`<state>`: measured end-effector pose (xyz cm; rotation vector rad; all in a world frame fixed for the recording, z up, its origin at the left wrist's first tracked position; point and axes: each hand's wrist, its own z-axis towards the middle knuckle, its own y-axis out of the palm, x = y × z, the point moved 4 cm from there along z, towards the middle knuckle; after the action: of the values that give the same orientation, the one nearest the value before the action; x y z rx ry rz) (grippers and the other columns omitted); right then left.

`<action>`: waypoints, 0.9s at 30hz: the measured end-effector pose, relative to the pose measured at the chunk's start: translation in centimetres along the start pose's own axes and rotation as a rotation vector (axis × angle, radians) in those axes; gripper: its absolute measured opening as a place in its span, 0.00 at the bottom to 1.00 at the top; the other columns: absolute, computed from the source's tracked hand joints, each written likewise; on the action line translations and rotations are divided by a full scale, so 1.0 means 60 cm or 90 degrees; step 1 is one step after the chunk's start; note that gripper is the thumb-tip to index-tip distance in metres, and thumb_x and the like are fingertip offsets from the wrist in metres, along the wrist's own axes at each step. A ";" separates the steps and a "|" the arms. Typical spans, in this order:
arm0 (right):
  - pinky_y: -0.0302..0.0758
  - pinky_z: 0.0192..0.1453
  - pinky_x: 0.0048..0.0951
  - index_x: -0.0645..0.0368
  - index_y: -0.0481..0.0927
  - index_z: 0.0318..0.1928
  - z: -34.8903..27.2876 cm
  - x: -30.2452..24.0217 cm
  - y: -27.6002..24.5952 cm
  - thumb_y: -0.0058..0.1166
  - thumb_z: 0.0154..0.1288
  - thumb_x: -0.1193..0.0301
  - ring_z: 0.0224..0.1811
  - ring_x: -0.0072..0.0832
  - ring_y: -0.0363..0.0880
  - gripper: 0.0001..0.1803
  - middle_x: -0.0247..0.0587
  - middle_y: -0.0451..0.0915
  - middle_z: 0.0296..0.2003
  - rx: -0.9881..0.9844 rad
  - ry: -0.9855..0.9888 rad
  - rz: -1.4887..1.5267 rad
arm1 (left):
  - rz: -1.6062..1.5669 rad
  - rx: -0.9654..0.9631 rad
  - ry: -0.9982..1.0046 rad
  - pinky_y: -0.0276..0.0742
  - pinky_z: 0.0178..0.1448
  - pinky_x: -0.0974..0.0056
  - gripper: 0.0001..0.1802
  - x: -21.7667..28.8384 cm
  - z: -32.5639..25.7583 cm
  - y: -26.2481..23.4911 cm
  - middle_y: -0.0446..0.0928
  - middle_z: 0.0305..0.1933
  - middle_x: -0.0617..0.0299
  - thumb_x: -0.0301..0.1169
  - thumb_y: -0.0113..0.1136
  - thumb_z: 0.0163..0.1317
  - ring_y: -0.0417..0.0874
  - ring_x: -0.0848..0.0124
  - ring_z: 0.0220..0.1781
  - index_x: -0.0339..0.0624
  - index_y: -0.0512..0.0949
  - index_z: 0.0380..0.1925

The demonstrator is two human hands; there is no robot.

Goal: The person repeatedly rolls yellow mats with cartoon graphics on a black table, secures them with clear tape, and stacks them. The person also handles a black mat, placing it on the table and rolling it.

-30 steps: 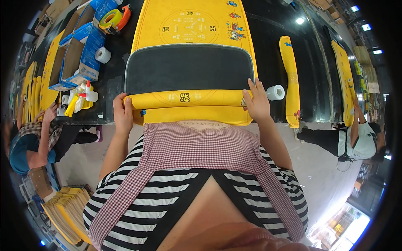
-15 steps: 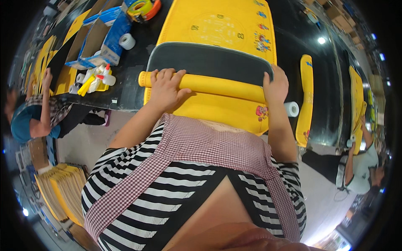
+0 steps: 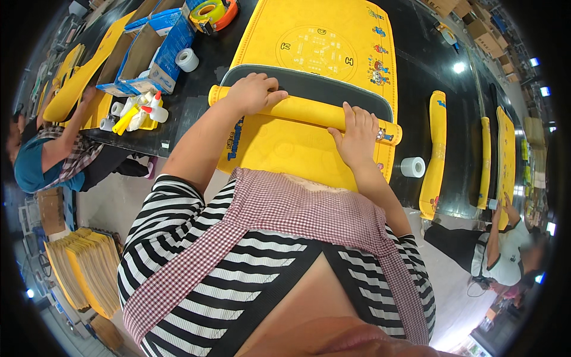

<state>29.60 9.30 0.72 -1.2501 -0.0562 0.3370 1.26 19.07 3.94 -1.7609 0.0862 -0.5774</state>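
1. Step in hand, as I judge it: rolling up the yellow mat (image 3: 285, 146) on the black bench (image 3: 196, 113). The near part lies flat at the bench's front edge. The far part is wound into a tight roll (image 3: 309, 111) across the mat's width, with the dark underside (image 3: 309, 86) showing just beyond it.

2. Next move, judged: the roll looks slightly skewed, so an even push with both hands seems needed to keep the ends flush.

3. Left hand (image 3: 254, 92): lies palm down on top of the roll near its left end, fingers curled over the far side, pressing rather than pinching. The forearm reaches out long from the striped sleeve.

4. Right hand (image 3: 357, 132): rests on the roll's near side toward the right end, fingers spread and pointing up over it, thumb on the flat mat. The elbow is tucked closer to the body.

5. Nearby: a second yellow mat (image 3: 324, 35) lies flat beyond, and a tape roll (image 3: 412, 167) sits just right of the mat.
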 end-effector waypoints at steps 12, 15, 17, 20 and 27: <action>0.47 0.84 0.59 0.58 0.60 0.78 -0.032 -0.022 -0.018 0.63 0.68 0.47 0.79 0.53 0.59 0.48 0.57 0.65 0.74 -0.060 0.013 -0.014 | 0.009 0.052 0.046 0.76 0.58 0.50 0.26 -0.007 0.001 0.013 0.81 0.43 0.54 0.56 0.56 0.74 0.81 0.53 0.52 0.44 0.83 0.39; 0.52 0.80 0.58 0.60 0.68 0.74 0.014 -0.006 -0.011 0.64 0.65 0.43 0.75 0.52 0.64 0.47 0.59 0.70 0.71 -0.064 0.038 -0.018 | 0.014 0.080 0.064 0.76 0.57 0.50 0.25 -0.004 0.037 -0.012 0.81 0.43 0.54 0.55 0.58 0.73 0.81 0.52 0.51 0.43 0.83 0.38; 0.56 0.79 0.52 0.60 0.74 0.71 0.044 0.006 -0.015 0.60 0.67 0.38 0.75 0.47 0.67 0.45 0.55 0.73 0.70 -0.104 0.076 -0.029 | 0.013 0.116 0.092 0.76 0.54 0.50 0.23 0.002 0.057 -0.025 0.80 0.43 0.54 0.53 0.64 0.69 0.80 0.49 0.50 0.43 0.81 0.35; 0.57 0.79 0.49 0.58 0.75 0.71 0.067 0.008 -0.017 0.59 0.66 0.36 0.74 0.45 0.68 0.46 0.52 0.73 0.72 -0.168 0.100 -0.021 | -0.027 0.165 0.182 0.76 0.52 0.50 0.22 0.010 0.042 0.003 0.80 0.42 0.55 0.53 0.67 0.65 0.81 0.49 0.49 0.43 0.81 0.34; 0.63 0.74 0.47 0.56 0.75 0.68 0.053 0.019 -0.022 0.70 0.63 0.51 0.66 0.44 0.73 0.38 0.47 0.78 0.60 -0.118 0.015 0.018 | 0.125 0.070 0.168 0.72 0.64 0.50 0.34 0.059 0.004 0.006 0.80 0.51 0.53 0.50 0.79 0.54 0.80 0.53 0.60 0.48 0.76 0.56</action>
<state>30.29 12.16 2.82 -1.4394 -0.0511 0.3467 4.53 17.95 4.73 -1.5410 0.3983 -0.6551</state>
